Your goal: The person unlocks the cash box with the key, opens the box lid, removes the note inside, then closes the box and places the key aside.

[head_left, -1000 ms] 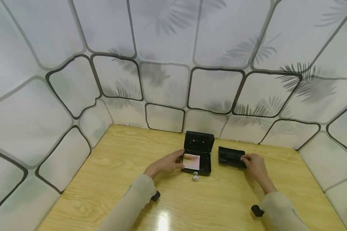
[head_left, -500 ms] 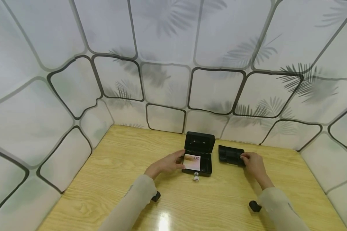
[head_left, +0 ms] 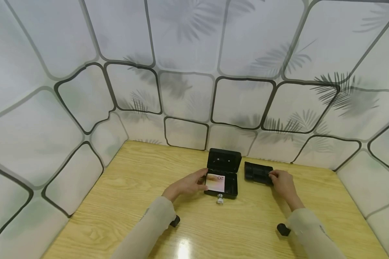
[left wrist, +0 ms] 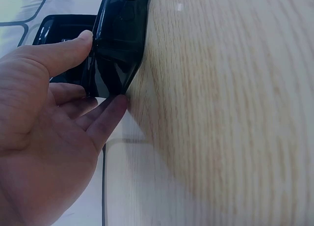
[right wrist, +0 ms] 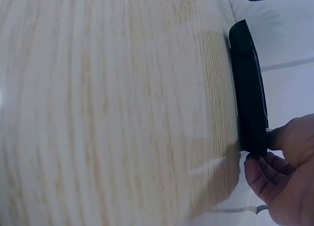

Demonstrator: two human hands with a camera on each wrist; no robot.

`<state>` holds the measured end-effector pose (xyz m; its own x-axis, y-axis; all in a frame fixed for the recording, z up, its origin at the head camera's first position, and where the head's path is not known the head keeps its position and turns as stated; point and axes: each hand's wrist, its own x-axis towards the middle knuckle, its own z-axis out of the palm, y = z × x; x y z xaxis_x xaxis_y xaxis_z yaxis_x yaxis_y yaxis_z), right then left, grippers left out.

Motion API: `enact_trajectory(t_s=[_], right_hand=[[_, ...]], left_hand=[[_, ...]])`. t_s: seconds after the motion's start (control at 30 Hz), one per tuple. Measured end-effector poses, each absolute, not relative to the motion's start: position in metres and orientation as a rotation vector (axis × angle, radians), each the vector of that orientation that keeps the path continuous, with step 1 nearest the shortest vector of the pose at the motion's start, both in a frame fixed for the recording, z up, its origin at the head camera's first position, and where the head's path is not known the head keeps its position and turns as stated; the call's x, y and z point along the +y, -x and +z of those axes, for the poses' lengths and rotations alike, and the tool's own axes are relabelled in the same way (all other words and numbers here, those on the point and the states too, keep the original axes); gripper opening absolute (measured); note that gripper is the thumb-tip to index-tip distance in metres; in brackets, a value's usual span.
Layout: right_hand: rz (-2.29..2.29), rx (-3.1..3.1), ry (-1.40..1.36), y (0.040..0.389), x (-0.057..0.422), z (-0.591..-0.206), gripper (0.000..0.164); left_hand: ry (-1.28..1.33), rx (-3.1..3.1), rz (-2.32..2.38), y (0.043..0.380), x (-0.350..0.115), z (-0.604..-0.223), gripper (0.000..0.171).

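A small black cash box (head_left: pixel 231 187) stands with its lid (head_left: pixel 224 160) raised. Inside, on the left, lies a pinkish banknote (head_left: pixel 215 182) marked 20. My left hand (head_left: pixel 189 182) holds the box's left side; in the left wrist view its thumb (left wrist: pixel 73 49) lies at the rim and its fingers are against the side wall. To the right of the box is a black compartment tray (head_left: pixel 257 173) on the table. My right hand (head_left: pixel 284 185) pinches the tray's right end between thumb and fingers, also seen in the right wrist view on the tray (right wrist: pixel 248 83).
A silver lock (head_left: pixel 220 199) sticks out from the box's front. The wood-grain table (head_left: pixel 142 165) ends at a white patterned curtain (head_left: pixel 184 97) close behind the box and tray, with more curtain on both sides.
My right hand and the tray have shifted slightly left and away from me. The left hand keeps its place at the box, and the banknote lies as before.
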<state>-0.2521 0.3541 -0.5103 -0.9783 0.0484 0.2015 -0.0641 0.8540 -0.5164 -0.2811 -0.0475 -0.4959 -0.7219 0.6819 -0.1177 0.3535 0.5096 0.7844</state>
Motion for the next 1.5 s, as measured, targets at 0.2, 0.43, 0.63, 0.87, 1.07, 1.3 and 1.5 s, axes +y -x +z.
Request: enact_trajectory(t_s=[0.2, 0.43, 0.63, 0.87, 1.07, 1.3, 1.5], right_hand=[[0.809, -2.821, 0.008, 0.251, 0.351, -0.508, 0.019], [0.824, -2.765, 0.030, 0.248, 0.349, -0.507, 0.028], [0.799, -2.657, 0.046, 0.242, 0.341, -0.499, 0.036], [0.861, -2.622, 0.020, 0.233, 0.319, -0.478, 0.035], [0.952, -2.657, -0.028, 0.225, 0.300, -0.467, 0.036], [1.069, -2.704, -0.086, 0.219, 0.273, -0.462, 0.037], [1.100, -2.727, -0.113, 0.223, 0.251, -0.463, 0.032]], left_hand=[[-0.846, 2.340, 1.080, 0.280, -0.047, -0.496, 0.075], [-0.845, 2.335, 1.079, 0.280, -0.047, -0.496, 0.075], [-0.851, 2.335, 1.081, 0.280, -0.047, -0.495, 0.075], [-0.852, 2.331, 1.073, 0.281, -0.048, -0.494, 0.075], [-0.856, 2.324, 1.078, 0.281, -0.048, -0.494, 0.076], [-0.845, 2.317, 1.070, 0.281, -0.048, -0.493, 0.075], [-0.853, 2.323, 1.060, 0.282, -0.047, -0.492, 0.075]])
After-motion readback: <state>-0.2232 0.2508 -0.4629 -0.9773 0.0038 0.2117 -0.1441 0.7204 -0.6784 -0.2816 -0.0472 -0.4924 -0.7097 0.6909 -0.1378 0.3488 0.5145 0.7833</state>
